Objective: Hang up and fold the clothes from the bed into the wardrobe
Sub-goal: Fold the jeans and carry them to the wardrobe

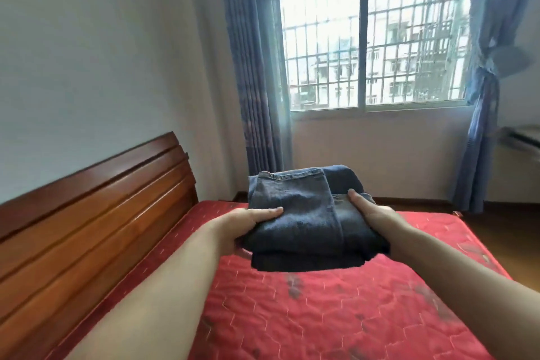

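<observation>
A folded stack of dark blue jeans (304,213) is held up in the air above the red quilted bed (336,316). My left hand (251,223) grips the stack's left side, thumb on top and fingers hidden underneath. On the stack's right side, my right hand (371,210) holds it the same way, thumb lying over the denim. The wardrobe is not in view.
A wooden headboard (96,213) runs along the left against a white wall. Ahead is a barred window (368,38) with blue curtains (254,82) on both sides. A fan (511,58) and some white furniture (523,137) sit at the right edge. Wooden floor lies beyond the bed.
</observation>
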Demonstrator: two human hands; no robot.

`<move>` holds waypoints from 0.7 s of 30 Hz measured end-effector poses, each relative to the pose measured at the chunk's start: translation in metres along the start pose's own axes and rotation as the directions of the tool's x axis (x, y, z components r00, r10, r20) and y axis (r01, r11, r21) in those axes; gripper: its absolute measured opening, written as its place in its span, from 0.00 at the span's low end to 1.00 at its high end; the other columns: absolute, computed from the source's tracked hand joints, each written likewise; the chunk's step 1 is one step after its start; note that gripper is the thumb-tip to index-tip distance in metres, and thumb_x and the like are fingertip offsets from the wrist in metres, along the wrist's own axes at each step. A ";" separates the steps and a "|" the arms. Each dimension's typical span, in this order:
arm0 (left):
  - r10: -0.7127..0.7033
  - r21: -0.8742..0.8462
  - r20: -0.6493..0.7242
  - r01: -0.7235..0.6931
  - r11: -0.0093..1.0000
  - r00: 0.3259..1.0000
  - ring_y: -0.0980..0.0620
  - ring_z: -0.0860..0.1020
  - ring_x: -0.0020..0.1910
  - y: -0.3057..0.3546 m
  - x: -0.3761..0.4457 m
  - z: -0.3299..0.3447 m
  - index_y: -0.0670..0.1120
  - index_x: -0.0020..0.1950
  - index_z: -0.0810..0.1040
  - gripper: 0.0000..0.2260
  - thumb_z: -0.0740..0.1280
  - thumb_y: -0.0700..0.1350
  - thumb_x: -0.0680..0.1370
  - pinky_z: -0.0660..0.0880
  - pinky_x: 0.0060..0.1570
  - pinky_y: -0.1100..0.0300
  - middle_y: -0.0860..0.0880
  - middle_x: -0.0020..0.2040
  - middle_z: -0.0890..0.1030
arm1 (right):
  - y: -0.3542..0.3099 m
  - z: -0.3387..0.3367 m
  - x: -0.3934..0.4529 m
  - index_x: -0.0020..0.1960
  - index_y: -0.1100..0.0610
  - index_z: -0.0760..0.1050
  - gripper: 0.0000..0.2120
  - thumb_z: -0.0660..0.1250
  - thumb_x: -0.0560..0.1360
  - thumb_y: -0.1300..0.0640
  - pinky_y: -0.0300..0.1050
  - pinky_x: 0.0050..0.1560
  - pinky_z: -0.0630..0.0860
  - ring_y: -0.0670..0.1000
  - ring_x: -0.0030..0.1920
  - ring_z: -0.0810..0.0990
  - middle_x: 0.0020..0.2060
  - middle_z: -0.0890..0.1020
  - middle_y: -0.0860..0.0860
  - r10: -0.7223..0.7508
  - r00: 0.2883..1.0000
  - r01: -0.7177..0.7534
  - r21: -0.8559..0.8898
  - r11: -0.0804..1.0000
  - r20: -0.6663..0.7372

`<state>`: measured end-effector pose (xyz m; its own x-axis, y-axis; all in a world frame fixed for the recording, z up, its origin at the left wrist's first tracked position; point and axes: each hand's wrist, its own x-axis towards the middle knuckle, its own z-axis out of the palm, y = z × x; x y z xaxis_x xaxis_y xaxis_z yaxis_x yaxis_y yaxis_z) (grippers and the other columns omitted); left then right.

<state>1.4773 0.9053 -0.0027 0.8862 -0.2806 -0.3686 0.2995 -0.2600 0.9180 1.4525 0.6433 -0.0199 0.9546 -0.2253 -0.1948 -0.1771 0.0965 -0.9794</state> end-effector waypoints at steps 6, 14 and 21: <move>-0.038 -0.077 -0.291 0.016 0.997 0.956 0.41 0.81 0.53 0.006 -0.123 -0.018 0.39 0.61 0.79 0.30 0.74 0.42 0.59 0.77 0.54 0.49 0.40 0.55 0.83 | -0.038 0.042 -0.066 0.44 0.56 0.81 0.15 0.70 0.74 0.43 0.38 0.32 0.76 0.50 0.33 0.82 0.36 0.85 0.52 -0.226 0.952 0.239 -0.038 0.970 0.208; -0.051 -0.255 -0.801 -0.263 0.931 0.596 0.42 0.80 0.55 -0.059 -0.272 -0.034 0.42 0.64 0.76 0.33 0.67 0.68 0.72 0.75 0.61 0.46 0.44 0.58 0.81 | -0.035 0.148 -0.182 0.44 0.56 0.81 0.18 0.69 0.73 0.41 0.39 0.33 0.75 0.51 0.35 0.82 0.37 0.85 0.52 -0.246 0.848 0.300 -0.043 0.953 0.469; -0.160 -0.189 -0.975 -0.191 0.963 0.157 0.41 0.76 0.63 -0.148 -0.434 -0.034 0.38 0.67 0.76 0.36 0.62 0.68 0.74 0.71 0.64 0.54 0.41 0.65 0.78 | 0.017 0.229 -0.303 0.43 0.57 0.75 0.21 0.68 0.73 0.38 0.42 0.36 0.76 0.55 0.41 0.83 0.42 0.83 0.55 -0.034 0.682 0.196 -0.138 0.971 0.730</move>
<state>1.0602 1.0971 0.0259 0.4355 0.8981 -0.0618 0.1860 -0.0226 0.9823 1.2151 0.9350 0.0340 0.8324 0.5508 -0.0612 -0.0175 -0.0843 -0.9963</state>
